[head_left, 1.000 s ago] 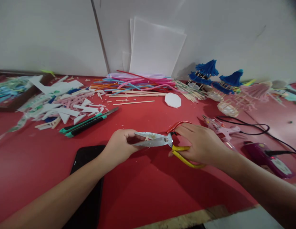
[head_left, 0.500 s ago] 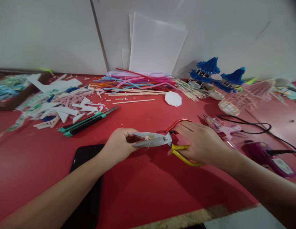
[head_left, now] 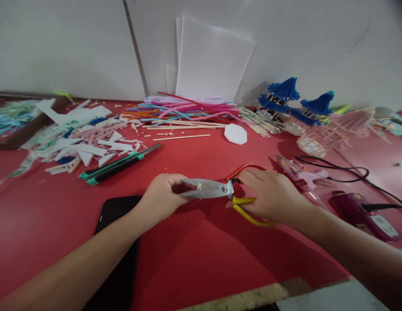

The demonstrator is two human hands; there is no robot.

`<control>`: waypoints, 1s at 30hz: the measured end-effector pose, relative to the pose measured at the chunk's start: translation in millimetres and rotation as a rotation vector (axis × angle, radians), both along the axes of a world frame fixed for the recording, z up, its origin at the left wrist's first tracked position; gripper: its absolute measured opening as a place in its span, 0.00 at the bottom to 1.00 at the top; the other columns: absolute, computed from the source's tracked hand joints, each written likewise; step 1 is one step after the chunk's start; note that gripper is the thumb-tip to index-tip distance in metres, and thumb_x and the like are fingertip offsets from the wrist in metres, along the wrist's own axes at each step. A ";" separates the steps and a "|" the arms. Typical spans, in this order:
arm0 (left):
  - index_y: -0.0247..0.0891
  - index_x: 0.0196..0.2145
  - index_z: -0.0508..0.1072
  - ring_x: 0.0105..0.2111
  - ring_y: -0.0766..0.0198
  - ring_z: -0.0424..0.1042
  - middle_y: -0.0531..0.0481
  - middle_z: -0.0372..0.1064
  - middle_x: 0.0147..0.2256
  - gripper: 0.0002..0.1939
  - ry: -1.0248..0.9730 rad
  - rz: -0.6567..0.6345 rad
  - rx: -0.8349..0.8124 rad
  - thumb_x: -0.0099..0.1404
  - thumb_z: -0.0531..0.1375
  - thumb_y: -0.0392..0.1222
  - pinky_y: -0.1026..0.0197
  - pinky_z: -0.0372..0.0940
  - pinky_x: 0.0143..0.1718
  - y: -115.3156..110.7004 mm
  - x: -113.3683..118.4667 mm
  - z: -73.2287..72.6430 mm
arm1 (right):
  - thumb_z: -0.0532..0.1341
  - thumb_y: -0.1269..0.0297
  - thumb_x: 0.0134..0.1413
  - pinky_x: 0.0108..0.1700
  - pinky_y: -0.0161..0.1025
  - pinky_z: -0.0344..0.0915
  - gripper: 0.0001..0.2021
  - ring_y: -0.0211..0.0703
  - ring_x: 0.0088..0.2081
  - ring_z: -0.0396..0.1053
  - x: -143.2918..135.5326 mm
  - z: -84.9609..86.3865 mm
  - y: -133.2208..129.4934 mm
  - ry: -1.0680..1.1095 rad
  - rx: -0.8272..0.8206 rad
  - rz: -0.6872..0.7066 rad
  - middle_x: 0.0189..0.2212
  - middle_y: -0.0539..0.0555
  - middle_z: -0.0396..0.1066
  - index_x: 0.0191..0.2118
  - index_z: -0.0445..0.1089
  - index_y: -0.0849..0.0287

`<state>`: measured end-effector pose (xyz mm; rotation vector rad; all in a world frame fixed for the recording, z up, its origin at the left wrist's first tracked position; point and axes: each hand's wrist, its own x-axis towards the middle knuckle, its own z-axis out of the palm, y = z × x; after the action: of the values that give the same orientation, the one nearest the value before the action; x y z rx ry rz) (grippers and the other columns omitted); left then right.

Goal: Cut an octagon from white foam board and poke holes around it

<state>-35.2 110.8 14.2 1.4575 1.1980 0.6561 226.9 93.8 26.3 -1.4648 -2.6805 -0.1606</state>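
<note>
My right hand [head_left: 273, 192] is wrapped around the handles, one red and one yellow, of a pair of scissors [head_left: 213, 189]. The metal blades point left and stand slightly apart, their tips beside my left hand [head_left: 163, 196]. That hand is closed, its thumb and fingers pinching a small pale wooden stick [head_left: 199, 186] whose end shows between the blades. The rest of the stick is hidden by the fingers and the blades. Under my left wrist lies a black phone [head_left: 119, 211] on the red tabletop [head_left: 194, 255].
A green utility knife [head_left: 118, 166] lies left, near white and pink scraps [head_left: 90, 144]. Coloured pipe cleaners [head_left: 188, 108] and a white octagonal piece [head_left: 235, 134] are behind. Right are a glue gun [head_left: 301, 172], its cable, a purple power strip [head_left: 365, 216] and blue-roofed models [head_left: 281, 93].
The scissor blades have closed slightly towards each other as the fingers of my right hand moved a little. My left hand stays in nearly the same place.
</note>
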 end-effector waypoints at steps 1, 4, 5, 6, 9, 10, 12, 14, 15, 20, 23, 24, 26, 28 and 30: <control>0.41 0.28 0.78 0.33 0.58 0.78 0.52 0.79 0.30 0.08 0.000 0.002 0.005 0.48 0.65 0.43 0.61 0.69 0.33 0.3 -0.2 -0.6 | 0.58 0.45 0.56 0.29 0.40 0.55 0.19 0.49 0.31 0.71 0.2 -0.5 -0.1 0.006 0.006 -0.002 0.29 0.56 0.72 0.34 0.67 0.59; 0.41 0.29 0.78 0.33 0.58 0.77 0.52 0.79 0.30 0.09 0.000 0.004 0.018 0.48 0.66 0.44 0.61 0.69 0.33 0.6 -1.0 -2.3 | 0.57 0.48 0.57 0.30 0.40 0.56 0.17 0.49 0.32 0.71 1.1 -1.1 0.2 0.023 -0.005 0.018 0.29 0.56 0.73 0.34 0.67 0.59; 0.41 0.29 0.78 0.32 0.58 0.77 0.52 0.79 0.30 0.09 0.001 0.003 0.021 0.48 0.66 0.44 0.61 0.69 0.32 0.6 -1.1 -2.5 | 0.57 0.48 0.57 0.31 0.40 0.57 0.17 0.49 0.32 0.72 1.5 -1.4 0.4 0.026 -0.010 0.028 0.30 0.56 0.73 0.34 0.67 0.59; 0.41 0.29 0.78 0.32 0.59 0.77 0.52 0.79 0.29 0.09 0.000 0.003 0.023 0.48 0.67 0.45 0.61 0.69 0.32 0.5 -1.1 -2.5 | 0.57 0.48 0.57 0.31 0.40 0.57 0.17 0.49 0.32 0.72 1.9 -1.9 0.6 0.026 -0.010 0.037 0.30 0.56 0.73 0.35 0.67 0.60; 0.41 0.28 0.78 0.31 0.59 0.77 0.52 0.79 0.29 0.08 -0.003 -0.003 0.029 0.48 0.66 0.43 0.62 0.70 0.31 0.0 -0.4 -1.3 | 0.56 0.46 0.58 0.29 0.41 0.56 0.20 0.50 0.31 0.72 2.9 -4.3 0.2 0.016 0.007 0.050 0.29 0.57 0.73 0.35 0.68 0.61; 0.41 0.28 0.78 0.31 0.59 0.77 0.52 0.79 0.29 0.08 -0.005 -0.006 0.030 0.48 0.66 0.43 0.62 0.70 0.32 -0.2 -0.1 -0.7 | 0.55 0.45 0.58 0.29 0.41 0.56 0.21 0.49 0.30 0.72 3.1 -5.2 -0.5 0.011 0.011 0.050 0.28 0.57 0.73 0.35 0.68 0.62; 0.41 0.28 0.78 0.31 0.59 0.77 0.52 0.79 0.29 0.08 -0.005 -0.012 0.035 0.48 0.66 0.43 0.62 0.70 0.32 -0.7 0.3 0.5 | 0.55 0.45 0.58 0.28 0.41 0.55 0.21 0.49 0.28 0.71 3.0 -6.5 -3.0 0.001 0.012 0.048 0.27 0.57 0.72 0.34 0.68 0.61; 0.40 0.28 0.77 0.31 0.59 0.77 0.52 0.79 0.29 0.08 0.001 -0.019 0.044 0.48 0.65 0.43 0.62 0.70 0.32 -1.3 0.3 1.2 | 0.54 0.45 0.59 0.28 0.41 0.55 0.21 0.48 0.27 0.71 2.9 -7.0 -6.3 -0.003 0.021 0.040 0.26 0.56 0.72 0.33 0.68 0.61; 0.40 0.28 0.77 0.31 0.59 0.77 0.52 0.79 0.29 0.08 0.007 -0.025 0.051 0.49 0.65 0.44 0.62 0.69 0.32 -1.6 0.2 1.3 | 0.54 0.45 0.58 0.28 0.41 0.55 0.21 0.48 0.27 0.70 2.9 -7.1 -7.9 -0.003 0.025 0.035 0.26 0.56 0.72 0.33 0.68 0.61; 0.40 0.30 0.76 0.32 0.60 0.76 0.52 0.78 0.30 0.08 0.048 -0.049 0.117 0.51 0.65 0.44 0.62 0.68 0.33 -2.4 0.2 0.2 | 0.56 0.44 0.57 0.27 0.39 0.54 0.22 0.46 0.26 0.70 1.4 -9.0 -10.8 0.046 0.034 -0.009 0.26 0.56 0.71 0.34 0.69 0.61; 0.40 0.32 0.76 0.32 0.61 0.76 0.51 0.78 0.31 0.08 0.081 -0.050 0.153 0.55 0.64 0.45 0.62 0.68 0.33 -3.3 0.4 0.0 | 0.57 0.43 0.56 0.26 0.37 0.54 0.21 0.44 0.24 0.68 -1.3 -9.0 -8.6 0.158 -0.005 -0.036 0.24 0.54 0.71 0.34 0.69 0.60; 0.40 0.32 0.76 0.31 0.61 0.76 0.51 0.78 0.31 0.08 0.091 -0.049 0.163 0.56 0.63 0.46 0.62 0.68 0.33 -3.8 0.4 0.4 | 0.58 0.44 0.56 0.26 0.37 0.55 0.21 0.42 0.23 0.66 -2.2 -8.0 -7.5 0.227 -0.040 -0.051 0.24 0.53 0.70 0.35 0.69 0.60; 0.39 0.31 0.76 0.30 0.61 0.75 0.51 0.77 0.30 0.09 0.110 -0.043 0.189 0.58 0.62 0.47 0.62 0.68 0.32 -5.0 0.2 1.5 | 0.60 0.44 0.54 0.24 0.35 0.54 0.20 0.38 0.20 0.62 -3.8 -4.1 -4.4 0.388 -0.136 -0.099 0.20 0.49 0.67 0.32 0.68 0.59; 0.40 0.32 0.76 0.30 0.62 0.75 0.51 0.77 0.30 0.08 0.140 -0.035 0.225 0.59 0.61 0.46 0.62 0.68 0.33 -6.4 0.0 2.4 | 0.61 0.42 0.52 0.21 0.33 0.50 0.21 0.35 0.18 0.56 -5.4 1.4 0.4 0.535 -0.224 -0.161 0.17 0.45 0.60 0.26 0.64 0.57; 0.41 0.34 0.77 0.31 0.62 0.75 0.51 0.78 0.32 0.07 0.180 -0.031 0.277 0.59 0.61 0.44 0.61 0.68 0.36 -8.1 0.2 1.8 | 0.61 0.41 0.50 0.21 0.33 0.47 0.23 0.34 0.19 0.53 -7.6 6.9 6.7 0.648 -0.288 -0.202 0.16 0.44 0.56 0.23 0.60 0.57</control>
<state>-35.0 102.8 16.1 1.7953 1.2553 0.7018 219.4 100.5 33.2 -1.5162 -2.0868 0.6062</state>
